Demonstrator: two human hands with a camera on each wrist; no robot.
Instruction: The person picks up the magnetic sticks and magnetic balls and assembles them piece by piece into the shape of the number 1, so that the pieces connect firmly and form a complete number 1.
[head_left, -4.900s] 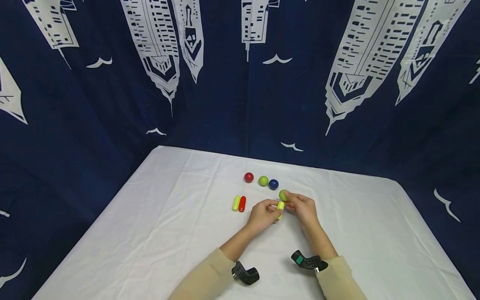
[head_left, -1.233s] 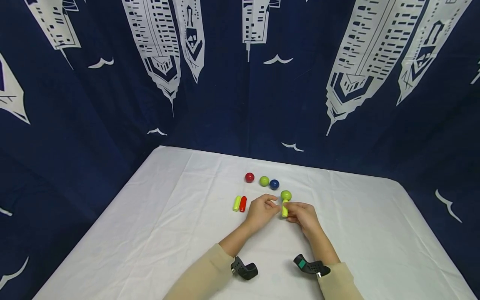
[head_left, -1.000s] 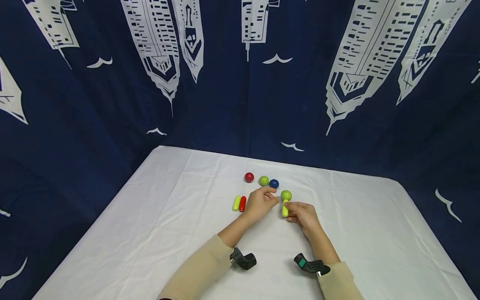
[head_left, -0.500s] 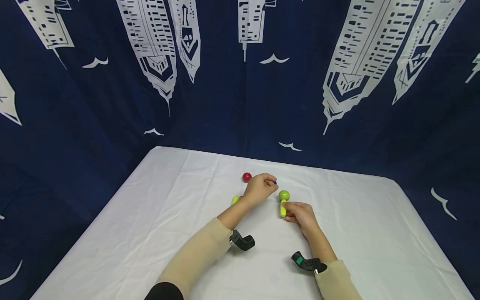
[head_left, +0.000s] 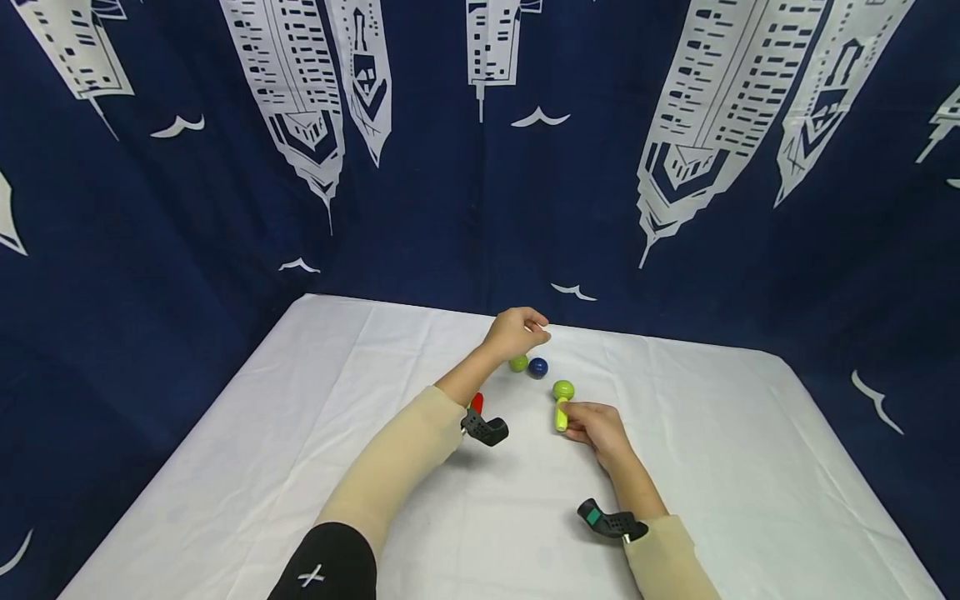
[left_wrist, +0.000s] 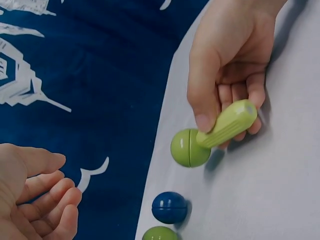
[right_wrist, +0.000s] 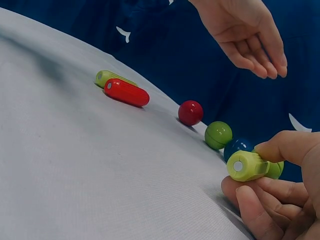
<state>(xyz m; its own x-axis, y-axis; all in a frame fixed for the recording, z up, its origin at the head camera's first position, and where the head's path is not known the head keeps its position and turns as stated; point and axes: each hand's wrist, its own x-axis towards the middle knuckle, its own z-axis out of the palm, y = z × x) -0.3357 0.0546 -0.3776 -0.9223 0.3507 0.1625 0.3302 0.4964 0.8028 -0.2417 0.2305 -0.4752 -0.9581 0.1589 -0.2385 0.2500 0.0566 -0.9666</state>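
Observation:
My right hand (head_left: pixel 602 429) pinches a yellow-green toy rod (head_left: pixel 562 416) between thumb and fingers, low over the white table. On the rod's far end sits a green ball (left_wrist: pixel 190 148); the rod's near end shows a grey disc in the right wrist view. My left hand (head_left: pixel 516 332) is raised over the table's far side, its fingers loosely bent around nothing. Below it lie a second green ball (head_left: pixel 518 363) and a blue ball (head_left: pixel 537 367). The red ball (right_wrist: pixel 190 113) is hidden behind my left hand and wrist in the head view.
A red rod (right_wrist: pixel 127 92) and another yellow-green rod (right_wrist: pixel 114 77) lie side by side, mostly covered by my left forearm in the head view. Behind the white table (head_left: pixel 750 467) hangs a dark blue cloth (head_left: pixel 420 233) with white buildings and birds.
Earlier my left hand held the rod and my right the ball; now both pieces are joined in my right hand. My left hand has let go and moved away past the balls, over the far side.

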